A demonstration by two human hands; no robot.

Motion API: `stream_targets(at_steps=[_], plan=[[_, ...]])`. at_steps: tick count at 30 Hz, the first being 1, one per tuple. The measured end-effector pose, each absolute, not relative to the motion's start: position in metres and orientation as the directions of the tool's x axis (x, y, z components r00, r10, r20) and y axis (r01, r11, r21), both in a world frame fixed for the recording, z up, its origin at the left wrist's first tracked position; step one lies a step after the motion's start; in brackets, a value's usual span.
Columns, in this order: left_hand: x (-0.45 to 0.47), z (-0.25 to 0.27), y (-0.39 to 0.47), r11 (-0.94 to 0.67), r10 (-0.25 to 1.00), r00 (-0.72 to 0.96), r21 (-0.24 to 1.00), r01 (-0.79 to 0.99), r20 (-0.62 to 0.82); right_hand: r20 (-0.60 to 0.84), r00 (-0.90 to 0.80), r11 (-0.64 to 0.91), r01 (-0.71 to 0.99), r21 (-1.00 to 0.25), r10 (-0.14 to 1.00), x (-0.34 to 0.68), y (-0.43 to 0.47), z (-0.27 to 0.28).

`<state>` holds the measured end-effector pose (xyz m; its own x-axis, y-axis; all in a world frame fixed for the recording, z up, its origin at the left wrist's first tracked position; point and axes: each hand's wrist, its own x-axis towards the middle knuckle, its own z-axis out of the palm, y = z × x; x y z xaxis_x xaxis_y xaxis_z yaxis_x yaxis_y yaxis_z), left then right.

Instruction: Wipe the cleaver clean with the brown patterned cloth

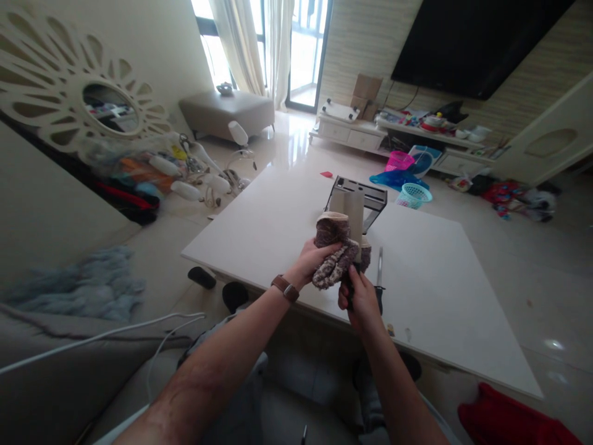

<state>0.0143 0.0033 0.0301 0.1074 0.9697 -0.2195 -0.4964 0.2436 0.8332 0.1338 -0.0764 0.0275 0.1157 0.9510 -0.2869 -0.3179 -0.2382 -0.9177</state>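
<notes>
White and broad, the table spreads below my distant view, its bare top (250, 228) running well past both hands. On it, beyond the hands, stands a dark rack (364, 186); the blade overlaps it in my view, so I cannot tell how much space lies between them. Next comes the knife (354, 213), held over the near edge of the table, its wide blade pointing away from the person. A brown-and-cream cloth (331, 230) is bunched against the lower blade and shows on both sides of it.

My right hand (364, 298) is wrapped firmly around the black handle. My left hand (310, 259) pinches the cloth, thumb on top; its other fingers are mostly hidden.

I judge this to be wiping the blade. To do it well, I would keep the handle steady, pad the cloth thickly between fingers and steel, and stroke from handle toward tip, never across the edge. I cannot tell which side is sharp, so the left fingertips deserve care.

Smaller again, a slim metal tool (380, 269) lies just beside the right hand, near enough to knock. Smallest is a brown scrap (390, 330) by the table's near edge.
</notes>
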Motion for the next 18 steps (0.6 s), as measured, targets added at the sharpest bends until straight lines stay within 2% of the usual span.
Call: stream_targets(at_steps=[10,16,18], plan=[[-0.025,0.027,0.035,0.127,0.98,-0.041,0.77,-0.625,-0.195,-0.274,-0.044,-0.278,-0.142,-0.95,0.961,0.133,-0.083,0.027],[-0.028,0.019,0.04,0.235,0.97,0.126,0.655,-0.718,-0.209,-0.258,-0.099,-0.256,0.03,-0.966,0.961,0.134,-0.088,0.032],[-0.027,0.017,0.041,0.234,0.97,0.129,0.635,-0.736,-0.208,-0.244,-0.126,-0.242,0.03,-0.97,0.962,0.136,-0.088,0.036]])
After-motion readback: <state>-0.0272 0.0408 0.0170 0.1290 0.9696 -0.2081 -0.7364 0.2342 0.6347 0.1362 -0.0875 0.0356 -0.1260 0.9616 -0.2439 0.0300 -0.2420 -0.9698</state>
